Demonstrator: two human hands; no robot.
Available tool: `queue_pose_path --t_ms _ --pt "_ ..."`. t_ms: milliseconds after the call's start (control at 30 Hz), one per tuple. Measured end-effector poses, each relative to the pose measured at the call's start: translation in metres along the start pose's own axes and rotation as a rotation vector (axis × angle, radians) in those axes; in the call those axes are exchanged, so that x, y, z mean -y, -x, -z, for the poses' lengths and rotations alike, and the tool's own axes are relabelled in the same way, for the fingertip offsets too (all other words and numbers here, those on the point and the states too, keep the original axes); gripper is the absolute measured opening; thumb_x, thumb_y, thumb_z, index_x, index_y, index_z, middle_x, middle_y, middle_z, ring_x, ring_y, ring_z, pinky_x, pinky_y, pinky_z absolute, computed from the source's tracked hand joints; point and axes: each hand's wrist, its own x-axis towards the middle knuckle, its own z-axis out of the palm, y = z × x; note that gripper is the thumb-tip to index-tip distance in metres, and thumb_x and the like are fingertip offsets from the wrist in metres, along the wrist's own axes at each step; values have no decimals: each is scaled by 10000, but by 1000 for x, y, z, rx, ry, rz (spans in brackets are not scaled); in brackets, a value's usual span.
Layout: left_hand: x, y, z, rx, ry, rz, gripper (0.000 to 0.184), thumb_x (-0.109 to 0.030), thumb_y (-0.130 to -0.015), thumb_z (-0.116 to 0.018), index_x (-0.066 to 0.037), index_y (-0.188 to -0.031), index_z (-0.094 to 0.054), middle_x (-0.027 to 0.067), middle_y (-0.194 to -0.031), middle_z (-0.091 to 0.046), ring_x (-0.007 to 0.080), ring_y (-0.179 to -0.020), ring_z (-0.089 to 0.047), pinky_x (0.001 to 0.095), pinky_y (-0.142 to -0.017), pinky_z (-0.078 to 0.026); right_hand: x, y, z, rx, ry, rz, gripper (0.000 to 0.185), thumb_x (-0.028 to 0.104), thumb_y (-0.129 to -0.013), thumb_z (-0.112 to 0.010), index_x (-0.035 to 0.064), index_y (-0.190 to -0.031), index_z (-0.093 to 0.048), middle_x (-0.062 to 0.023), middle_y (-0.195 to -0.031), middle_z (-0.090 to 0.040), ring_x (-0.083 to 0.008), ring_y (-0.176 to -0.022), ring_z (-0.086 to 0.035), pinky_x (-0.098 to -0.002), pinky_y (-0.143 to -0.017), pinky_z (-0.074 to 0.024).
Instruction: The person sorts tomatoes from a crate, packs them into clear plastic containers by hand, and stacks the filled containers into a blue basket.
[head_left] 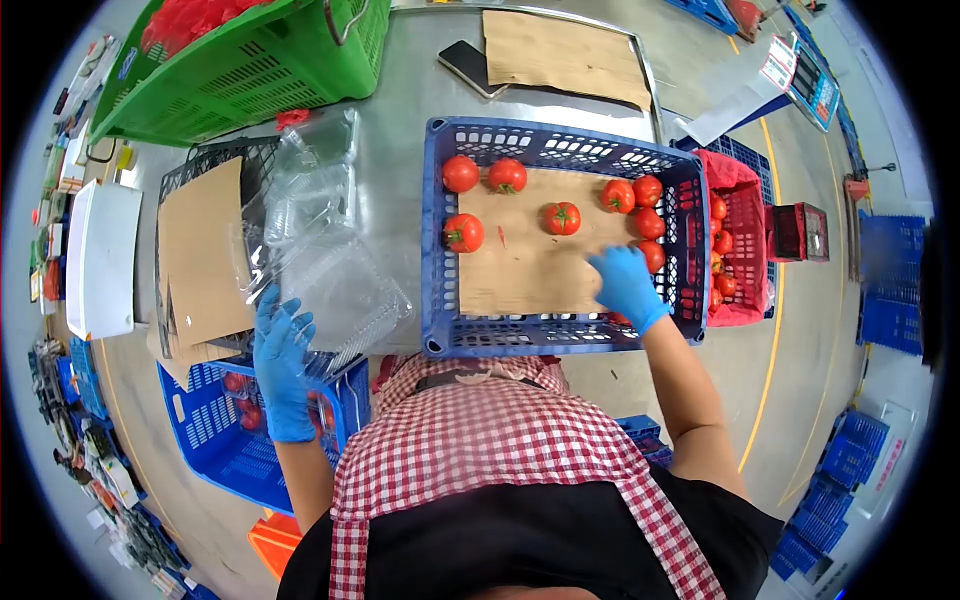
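My left hand point(283, 352), in a blue glove, has its fingers apart at the left edge of a clear plastic clamshell box point(345, 290). Whether it touches the box I cannot tell. Inside the dark blue crate point(432, 270), my right hand point(630, 283), also gloved in blue, is over the cardboard liner point(525, 280) near the right side. Its fingertips are smeared by motion, so any hold is unclear. Just above it is a red tomato point(652, 257). Several other tomatoes lie in the crate, including one in the middle point(562, 218) and one at left point(464, 233).
A red-lined crate point(738, 175) of tomatoes stands at right. Cardboard sheets point(205, 260) and more clear boxes point(318, 185) lie at left. A green basket point(250, 75), a phone point(470, 68) and brown cardboard point(565, 55) are at the back. A blue crate point(215, 450) with tomatoes sits lower left.
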Motion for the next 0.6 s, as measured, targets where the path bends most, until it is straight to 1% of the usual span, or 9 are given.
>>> queue_pose_path --t_ms 67,133,200,300,400,433,533,567,600 --pt "2 2 -7 1 11 15 510 -148 -874 -563 -64 -1356 -419 102 -1157 -526 191 -985 -562 325 -871 -452 40 -40 16 -376 -488 321 548 112 -707 -643 129 -1243 -526 -168 -1128 -554 -363 -993 -563 -439 -863 -455" --pt "1 3 -13 15 4 33 508 -147 -878 -559 -72 -1359 -418 110 -1152 -519 197 -984 -559 332 -877 -450 86 -73 26 -414 -639 458 620 68 -728 -617 143 -1323 -459 -178 -1233 -502 -367 -1035 -548 -431 -874 -456" --pt "0 3 -17 26 -1 31 504 -142 -878 -555 -75 -1360 -420 115 -1151 -516 201 -983 -558 333 -878 -451 113 -113 4 -546 -369 614 640 64 -708 -634 131 -1320 -457 -182 -1309 -457 -374 -1069 -536 -422 -885 -462" --pt "-4 6 -20 -22 -37 44 518 -165 -864 -570 -82 -1356 -429 121 -1153 -514 208 -980 -558 337 -888 -444 119 -135 -17 -276 -592 486 588 120 -764 -636 93 -1320 -447 -180 -1333 -457 -343 -1054 -569 -408 -851 -488" --pt "1 4 -7 -22 -41 30 531 -181 -851 -584 -84 -1352 -436 117 -1149 -521 205 -974 -562 332 -885 -449 115 -119 5 112 -1673 -18 509 238 -847 -601 39 -1291 -452 -184 -1249 -526 -305 -959 -619 -393 -815 -512" --pt "2 4 -9 -22 -64 24 531 -177 -849 -586 -85 -1351 -439 116 -1145 -525 204 -974 -564 329 -881 -453 107 -106 18 267 -2047 -14 495 369 -888 -542 43 -1255 -475 -201 -1148 -578 -277 -821 -630 -365 -718 -534" --pt "3 1 -17 27 -104 12 516 -180 -858 -589 -86 -1345 -449 109 -1136 -534 199 -980 -566 319 -875 -460 91 -79 35 524 -2524 101 526 409 -888 -525 44 -1262 -465 -257 -1106 -581 -304 -753 -633 -381 -697 -540" --pt "2 -2 -23 55 -111 5 508 -184 -863 -589 -86 -1343 -453 106 -1133 -537 197 -984 -567 317 -873 -462 90 -70 39 520 -2577 95 557 434 -885 -523 36 -1269 -456 -289 -1065 -587 -316 -747 -638 -398 -691 -542" --pt "2 -4 -28 67 -118 -3 499 -189 -871 -587 -87 -1342 -455 104 -1136 -537 195 -986 -567 315 -871 -463 91 -61 44 490 -2578 89 559 435 -887 -520 33 -1269 -455 -288 -1070 -586 -320 -752 -638 -399 -690 -542"
